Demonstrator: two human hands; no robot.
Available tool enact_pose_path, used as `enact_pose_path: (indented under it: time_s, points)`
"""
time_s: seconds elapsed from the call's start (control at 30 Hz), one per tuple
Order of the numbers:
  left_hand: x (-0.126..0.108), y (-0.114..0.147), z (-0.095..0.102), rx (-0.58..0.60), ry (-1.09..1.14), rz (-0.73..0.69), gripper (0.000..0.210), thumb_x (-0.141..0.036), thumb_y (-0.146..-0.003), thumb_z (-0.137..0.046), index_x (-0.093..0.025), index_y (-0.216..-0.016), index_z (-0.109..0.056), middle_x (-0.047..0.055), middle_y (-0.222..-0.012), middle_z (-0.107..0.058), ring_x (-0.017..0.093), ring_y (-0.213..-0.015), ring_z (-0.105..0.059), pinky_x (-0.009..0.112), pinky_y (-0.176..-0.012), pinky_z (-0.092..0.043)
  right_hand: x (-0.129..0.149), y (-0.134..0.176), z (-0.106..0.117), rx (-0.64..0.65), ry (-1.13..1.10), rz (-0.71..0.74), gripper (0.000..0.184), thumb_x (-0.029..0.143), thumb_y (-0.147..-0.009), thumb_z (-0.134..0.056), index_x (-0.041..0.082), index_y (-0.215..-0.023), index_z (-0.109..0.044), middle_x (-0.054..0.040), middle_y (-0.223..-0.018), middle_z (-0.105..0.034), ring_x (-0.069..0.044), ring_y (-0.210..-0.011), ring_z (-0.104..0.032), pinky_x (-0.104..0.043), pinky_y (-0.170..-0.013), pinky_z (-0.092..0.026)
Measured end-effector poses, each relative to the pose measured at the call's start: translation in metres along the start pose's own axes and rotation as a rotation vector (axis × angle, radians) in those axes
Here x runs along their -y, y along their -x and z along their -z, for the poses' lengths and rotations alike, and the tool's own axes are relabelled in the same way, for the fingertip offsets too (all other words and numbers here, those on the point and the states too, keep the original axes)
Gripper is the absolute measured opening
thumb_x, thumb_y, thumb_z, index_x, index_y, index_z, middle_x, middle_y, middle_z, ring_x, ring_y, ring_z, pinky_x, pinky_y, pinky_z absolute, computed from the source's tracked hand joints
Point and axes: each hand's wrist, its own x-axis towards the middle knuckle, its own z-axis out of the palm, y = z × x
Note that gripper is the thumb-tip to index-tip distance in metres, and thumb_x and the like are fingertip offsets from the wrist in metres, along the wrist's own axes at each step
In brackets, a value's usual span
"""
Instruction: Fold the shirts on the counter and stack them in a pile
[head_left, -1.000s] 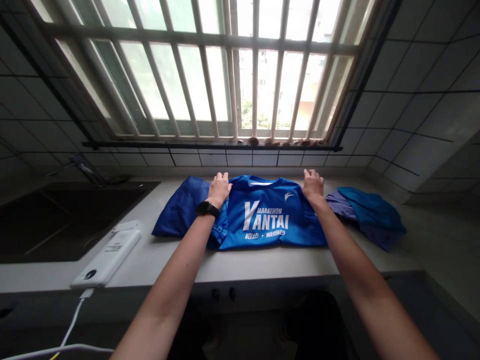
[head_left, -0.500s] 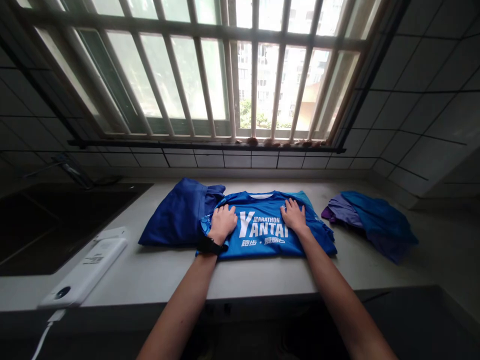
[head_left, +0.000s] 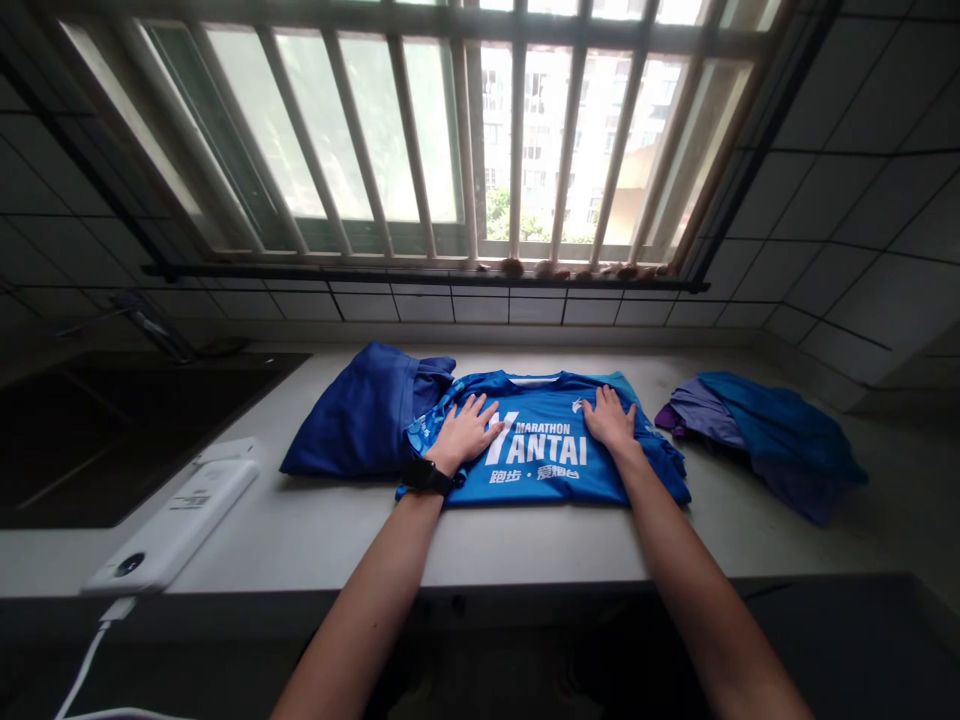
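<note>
Well, both hands [head_left: 466, 436] [head_left: 610, 418] lie on the shirt [head_left: 544, 468].

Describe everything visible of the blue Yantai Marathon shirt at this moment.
The blue Yantai Marathon shirt looks like smooth, thin sports fabric. It lies front up on the pale counter, folded into a rough rectangle, neckline toward the window. White lettering and Chinese characters cross its front, with a small white logo at upper right; patterned blue shows along its left side, near a navy garment. The left hand partly covers the Y; the right hand rests opposite.
</note>
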Motion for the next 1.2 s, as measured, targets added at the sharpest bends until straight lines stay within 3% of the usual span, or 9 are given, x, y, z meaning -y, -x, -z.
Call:
enact_pose_path:
  time_s: [0.13, 0.33, 0.4, 0.5, 0.6, 0.7, 0.87, 1.0, 1.2]
  points:
    - [0.005, 0.004, 0.004, -0.019, -0.054, 0.108, 0.069, -0.060, -0.106, -0.031, -0.023, -0.163, -0.040, 0.014, -0.174, -0.028, 0.037, -0.159, -0.029, 0.055, -0.125, -0.029, -0.009, -0.003, 0.000, -0.063, -0.029, -0.045, 0.068, 0.045, -0.108, -0.024, 0.011, -0.167, -0.031, -0.0156, -0.175, -0.023, -0.031, -0.162, -0.018, -0.062, -0.129, -0.011]
    - [0.007, 0.008, 0.003, -0.125, -0.167, 0.232, 0.078, -0.056, -0.105, -0.036, 0.006, -0.151, -0.047, 0.034, -0.152, -0.052, 0.042, -0.145, -0.048, 0.053, -0.125, -0.026, -0.022, -0.007, 0.004, -0.174, -0.084, -0.275, 0.071, 0.040, -0.105, -0.029, 0.000, -0.163, -0.034, -0.0259, -0.171, -0.027, -0.040, -0.160, -0.021, -0.068, -0.128, -0.011]
    - [0.008, 0.008, 0.004, -0.129, -0.156, 0.189, 0.070, -0.052, -0.105, -0.038, 0.001, -0.149, -0.052, 0.031, -0.153, -0.053, 0.040, -0.146, -0.048, 0.051, -0.125, -0.029, -0.022, -0.007, 0.006, -0.195, -0.064, -0.236, 0.067, 0.033, -0.104, -0.030, -0.002, -0.161, -0.038, -0.0266, -0.171, -0.028, -0.041, -0.160, -0.021, -0.068, -0.128, -0.012]
    - [0.010, 0.006, 0.005, -0.090, -0.103, 0.013, 0.057, -0.046, -0.106, -0.040, -0.017, -0.152, -0.055, 0.017, -0.163, -0.047, 0.033, -0.154, -0.040, 0.046, -0.127, -0.030, -0.020, -0.007, 0.008, -0.201, -0.026, 0.019, 0.062, 0.027, -0.103, -0.033, 0.010, -0.163, -0.040, -0.0162, -0.174, -0.027, -0.033, -0.162, -0.018, -0.062, -0.130, -0.013]
    - [0.013, 0.005, 0.004, -0.032, -0.047, -0.059, 0.056, -0.048, -0.107, -0.039, -0.024, -0.156, -0.051, 0.012, -0.168, -0.042, 0.031, -0.157, -0.035, 0.046, -0.126, -0.032, -0.017, -0.006, 0.007, -0.044, 0.001, 0.227, 0.060, 0.039, -0.108, -0.031, 0.024, -0.166, -0.036, -0.0053, -0.176, -0.025, -0.027, -0.163, -0.016, -0.058, -0.131, -0.013]
    - [0.014, 0.004, 0.001, -0.029, -0.014, -0.030, 0.058, -0.050, -0.106, -0.040, -0.025, -0.158, -0.049, 0.012, -0.169, -0.040, 0.034, -0.157, -0.034, 0.050, -0.125, -0.034, -0.016, -0.004, 0.007, 0.060, 0.036, 0.165, 0.062, 0.045, -0.109, -0.025, 0.025, -0.167, -0.031, -0.0059, -0.177, -0.020, -0.027, -0.163, -0.015, -0.060, -0.130, -0.012]
    - [0.014, 0.003, -0.001, -0.020, -0.005, -0.006, 0.058, -0.053, -0.106, -0.039, -0.030, -0.158, -0.049, 0.011, -0.171, -0.036, 0.038, -0.157, -0.033, 0.055, -0.123, -0.034, -0.016, 0.004, 0.011, 0.022, 0.067, 0.022, 0.066, 0.046, -0.108, -0.024, 0.020, -0.169, -0.025, -0.0117, -0.177, -0.014, -0.031, -0.164, -0.013, -0.066, -0.128, -0.013]
    - [0.012, 0.006, 0.002, -0.035, -0.010, 0.053, 0.067, -0.057, -0.105, -0.039, -0.020, -0.161, -0.042, 0.017, -0.172, -0.031, 0.038, -0.157, -0.034, 0.049, -0.124, -0.032, -0.013, 0.009, 0.013, 0.014, 0.050, -0.019, 0.071, 0.052, -0.107, -0.027, 0.015, -0.168, -0.027, -0.0155, -0.177, -0.013, -0.036, -0.163, -0.010, -0.070, -0.126, -0.014]
    - [0.010, 0.009, 0.005, -0.094, 0.013, 0.048, 0.063, -0.056, -0.102, -0.045, -0.021, -0.155, -0.051, 0.018, -0.169, -0.038, 0.037, -0.155, -0.038, 0.050, -0.124, -0.034, -0.035, 0.007, 0.027, -0.104, -0.051, 0.104, 0.059, 0.038, -0.104, -0.039, 0.017, -0.158, -0.048, -0.0174, -0.163, -0.047, -0.028, -0.153, -0.041, -0.047, -0.125, -0.033]
